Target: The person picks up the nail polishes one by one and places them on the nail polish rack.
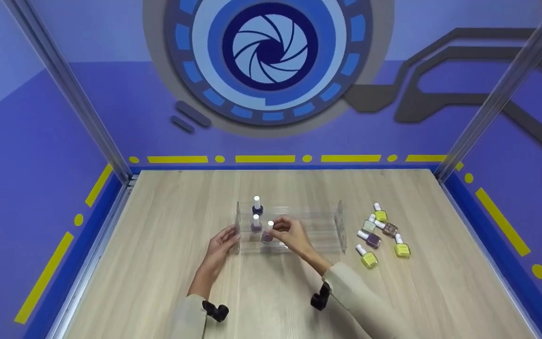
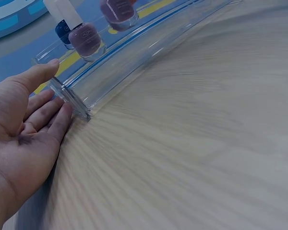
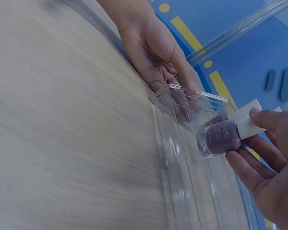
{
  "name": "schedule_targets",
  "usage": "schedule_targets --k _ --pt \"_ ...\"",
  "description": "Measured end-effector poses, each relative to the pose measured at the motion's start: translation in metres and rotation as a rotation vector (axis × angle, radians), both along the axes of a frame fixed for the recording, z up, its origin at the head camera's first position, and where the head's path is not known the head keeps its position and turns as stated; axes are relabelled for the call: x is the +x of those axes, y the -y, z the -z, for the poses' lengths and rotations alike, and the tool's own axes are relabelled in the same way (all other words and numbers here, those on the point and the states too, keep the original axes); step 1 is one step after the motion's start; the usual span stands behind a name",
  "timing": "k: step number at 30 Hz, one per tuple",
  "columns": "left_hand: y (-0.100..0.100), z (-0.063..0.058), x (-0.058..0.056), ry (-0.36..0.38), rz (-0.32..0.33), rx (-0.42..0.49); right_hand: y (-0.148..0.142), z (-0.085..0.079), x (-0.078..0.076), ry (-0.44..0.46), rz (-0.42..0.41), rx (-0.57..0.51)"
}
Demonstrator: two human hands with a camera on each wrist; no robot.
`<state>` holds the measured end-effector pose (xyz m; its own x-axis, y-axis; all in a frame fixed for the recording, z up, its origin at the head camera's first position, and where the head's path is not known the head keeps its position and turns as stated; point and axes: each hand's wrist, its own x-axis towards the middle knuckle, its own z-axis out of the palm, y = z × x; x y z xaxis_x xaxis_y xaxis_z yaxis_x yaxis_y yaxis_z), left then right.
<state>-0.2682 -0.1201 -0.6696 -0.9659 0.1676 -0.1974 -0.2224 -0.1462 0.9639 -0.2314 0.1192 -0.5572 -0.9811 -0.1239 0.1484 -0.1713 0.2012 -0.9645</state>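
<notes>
Thumb and fingertips of the right hand pinch a mauve bottle around its white cap; the head view puts it at the left part of a clear rack, beside a mauve neighbour. A leftward swing could topple that one. From the left wrist, the left hand holds the rack's end between thumb and fingers; slackening might let it slide. The right wrist leaves base contact unclear, so an early release could tip the bottle.
</notes>
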Motion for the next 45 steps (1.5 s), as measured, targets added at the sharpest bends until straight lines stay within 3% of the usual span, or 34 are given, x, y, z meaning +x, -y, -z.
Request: schedule_targets --k 12,19,32,39,45 --pt "-0.001 -0.002 -0.001 0.007 -0.006 0.01 0.021 0.015 0.001 -0.057 -0.065 0.032" --pt "0.001 -0.003 0.001 -0.003 -0.006 0.02 0.024 0.057 -0.017 -0.073 -0.072 0.039" --pt "0.001 0.002 0.0 -0.01 -0.001 0.043 0.026 0.057 -0.018 -0.082 -0.175 0.135" --pt "0.001 0.002 -0.001 0.006 -0.008 0.033 0.019 0.046 -0.016 -0.063 -0.196 0.138" --pt "0.002 0.001 0.001 -0.013 0.001 0.038 0.001 0.036 -0.017 -0.111 -0.201 0.164"
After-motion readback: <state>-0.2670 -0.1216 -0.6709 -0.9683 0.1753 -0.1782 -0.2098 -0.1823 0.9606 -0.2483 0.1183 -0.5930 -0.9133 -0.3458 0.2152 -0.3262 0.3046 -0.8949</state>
